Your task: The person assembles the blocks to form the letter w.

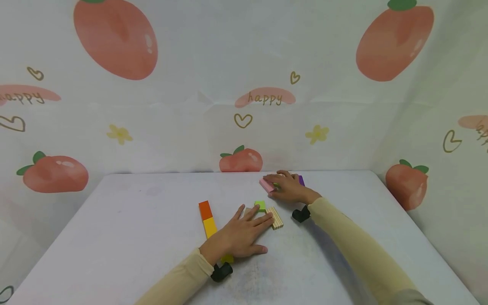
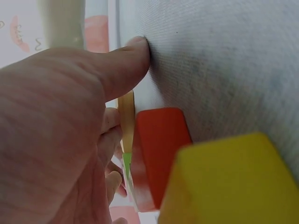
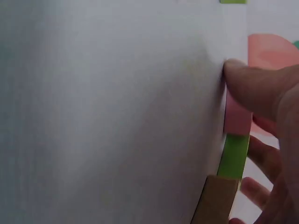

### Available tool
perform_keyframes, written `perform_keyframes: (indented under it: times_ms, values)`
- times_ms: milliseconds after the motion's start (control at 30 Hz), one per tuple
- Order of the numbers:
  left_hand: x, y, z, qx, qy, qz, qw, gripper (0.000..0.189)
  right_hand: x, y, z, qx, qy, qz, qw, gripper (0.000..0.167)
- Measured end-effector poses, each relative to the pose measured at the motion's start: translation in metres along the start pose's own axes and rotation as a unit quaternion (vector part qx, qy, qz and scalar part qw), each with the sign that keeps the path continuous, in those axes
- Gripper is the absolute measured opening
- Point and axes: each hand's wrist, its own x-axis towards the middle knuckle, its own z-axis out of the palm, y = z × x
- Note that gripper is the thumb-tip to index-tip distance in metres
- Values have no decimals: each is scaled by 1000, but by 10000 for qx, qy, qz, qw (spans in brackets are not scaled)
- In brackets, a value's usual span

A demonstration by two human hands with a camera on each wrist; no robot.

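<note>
My left hand (image 1: 245, 237) lies over a group of blocks, fingers spread. Its fingertips touch a striped wooden block (image 1: 275, 218) and reach beside a light green block (image 1: 260, 206). Under the palm sits a red block (image 2: 163, 149), with a yellow block (image 2: 238, 182) closer in the left wrist view. Farther back, my right hand (image 1: 289, 188) pinches a pink block (image 1: 267, 185), thumb on the near side and fingers across it. Against the pink block stand a green block (image 3: 233, 156) and a brown block (image 3: 216, 200), while a purple block (image 1: 301, 180) shows past the knuckles.
An orange block (image 1: 205, 210) and an amber block (image 1: 209, 227) line up left of the left hand, running beneath the wrist. The white table (image 1: 152, 237) ends at a patterned cloth backdrop (image 1: 183, 135).
</note>
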Motion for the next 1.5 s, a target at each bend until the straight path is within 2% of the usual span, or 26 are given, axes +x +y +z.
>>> perform_keyframes:
  times_ms: [100,233,500,667,900,1200,1333,1500]
  values:
    - [0,0,0,-34,1,-13,10000,80,2,-3,1,-176,11,-61,9998,58]
    - [-2,0,-1,-79,11,-22,10000,80,3,-5,2,-120,260,-31,9996,54]
    - [-2,-2,-1,-155,-21,5,9999,80,-1,-6,10,248,1161,-134,9928,34]
    - [-2,-2,-1,-231,-25,34,9997,80,-12,-8,9,696,1442,-135,9870,34]
    - [-1,-1,-1,-225,-18,10,9997,80,-41,-15,5,1202,1587,139,9799,38]
    - [-1,0,-2,-276,-31,-10,9996,80,-93,-26,8,1577,1537,893,9714,46]
    - [-1,0,-1,-280,-42,-34,9996,80,-112,-34,14,1651,1456,1050,9698,44]
    - [-1,-1,0,-268,-12,-20,9996,80,-126,-43,19,1632,1411,1091,9703,44]
